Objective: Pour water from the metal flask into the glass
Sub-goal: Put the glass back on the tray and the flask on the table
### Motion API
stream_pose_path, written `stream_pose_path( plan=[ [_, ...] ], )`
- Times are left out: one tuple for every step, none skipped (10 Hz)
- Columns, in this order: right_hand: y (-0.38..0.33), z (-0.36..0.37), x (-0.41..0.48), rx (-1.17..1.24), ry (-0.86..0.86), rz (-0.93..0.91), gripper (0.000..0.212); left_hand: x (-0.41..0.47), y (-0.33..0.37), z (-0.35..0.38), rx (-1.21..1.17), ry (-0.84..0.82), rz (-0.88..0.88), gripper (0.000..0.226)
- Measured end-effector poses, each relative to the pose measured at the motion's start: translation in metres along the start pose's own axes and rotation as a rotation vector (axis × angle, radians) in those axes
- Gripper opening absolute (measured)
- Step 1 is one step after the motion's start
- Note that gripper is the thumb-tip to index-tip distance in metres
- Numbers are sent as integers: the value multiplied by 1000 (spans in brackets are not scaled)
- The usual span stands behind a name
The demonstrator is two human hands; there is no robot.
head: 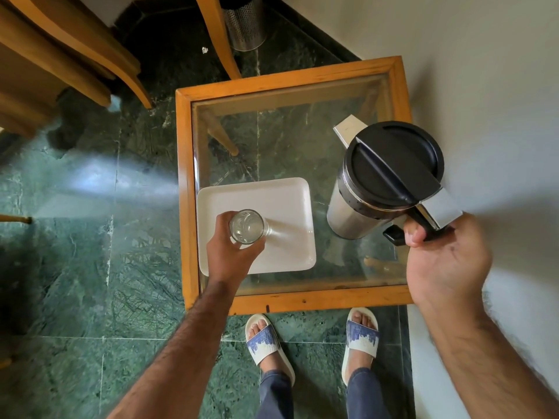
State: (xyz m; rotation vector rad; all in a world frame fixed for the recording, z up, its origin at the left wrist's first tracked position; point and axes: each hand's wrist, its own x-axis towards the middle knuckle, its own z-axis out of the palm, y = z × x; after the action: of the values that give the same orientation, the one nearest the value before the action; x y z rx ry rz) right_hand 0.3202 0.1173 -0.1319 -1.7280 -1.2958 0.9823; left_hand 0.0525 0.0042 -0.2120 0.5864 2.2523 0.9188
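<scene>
A clear drinking glass (246,226) stands upright on the left part of a white square tray (287,204). My left hand (231,252) wraps around its near side and grips it. The metal flask (348,210), steel-bodied with a black lid (393,164) and a spout pointing to the far left, is held upright above the right side of the table. My right hand (444,261) grips its black handle from the near right. The lid looks closed. I cannot tell whether the glass holds water.
The tray lies on a small glass-topped table with an orange wooden frame (184,192). A pale wall runs along the right. A perforated steel bin (245,22) and wooden chair legs (217,37) stand beyond. My sandalled feet (266,340) are on the green marble floor.
</scene>
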Motion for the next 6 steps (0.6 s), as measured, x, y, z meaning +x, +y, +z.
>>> stream_pose_path(
  plan=[
    [2, 3, -2, 143, 10, 33, 31, -1, -1, 0, -3, -5, -7, 65],
    [-2, 2, 0, 558, -142, 158, 38, -1, -3, 1, -9, -8, -10, 67],
    [-1, -1, -6, 354, -34, 165, 28, 0, -8, 3, -13, -5, -9, 68],
    [1, -1, -7, 606, -98, 152, 42, -1, -9, 5, 0, -3, 0, 70],
    [-2, -1, -4, 681, -142, 185, 52, 0, -8, 4, 47, 2, 2, 69],
    [8, 0, -9, 680, -105, 169, 63, 0, -5, 4, 102, -26, -22, 67]
  ],
)
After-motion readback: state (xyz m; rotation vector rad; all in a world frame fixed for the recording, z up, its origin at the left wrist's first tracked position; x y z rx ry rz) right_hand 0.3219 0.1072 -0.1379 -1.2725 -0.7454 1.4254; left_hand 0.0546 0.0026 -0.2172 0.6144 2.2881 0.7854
